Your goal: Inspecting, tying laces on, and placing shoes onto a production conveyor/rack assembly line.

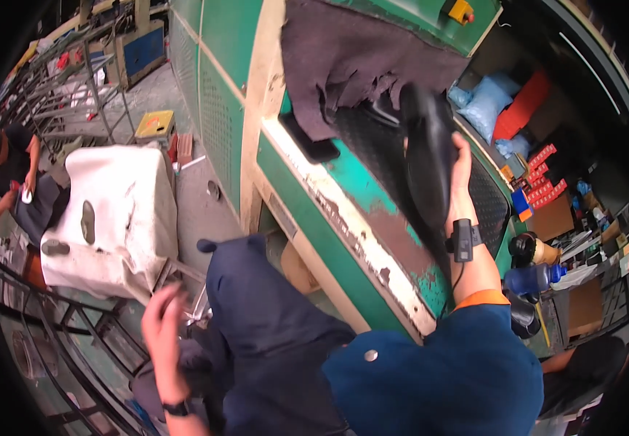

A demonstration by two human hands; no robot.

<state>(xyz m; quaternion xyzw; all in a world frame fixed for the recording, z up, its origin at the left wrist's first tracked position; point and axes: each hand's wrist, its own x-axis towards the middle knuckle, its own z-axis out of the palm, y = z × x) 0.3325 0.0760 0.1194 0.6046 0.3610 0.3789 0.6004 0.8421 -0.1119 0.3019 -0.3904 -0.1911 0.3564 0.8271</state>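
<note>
Shoe (428, 160) in grip of right hand (461, 166), over belt (367, 144) of green machine (307, 212); left hand (163, 330) loosely curled, seemingly empty, left of machine; looks partway done, with apparent second shoe (382, 113) by machine's curtain (372, 51).

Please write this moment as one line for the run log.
right hand: holds black shoe over black belt | left hand: blurred, nothing visible in it | nearby: green machine, dark cloth
</note>
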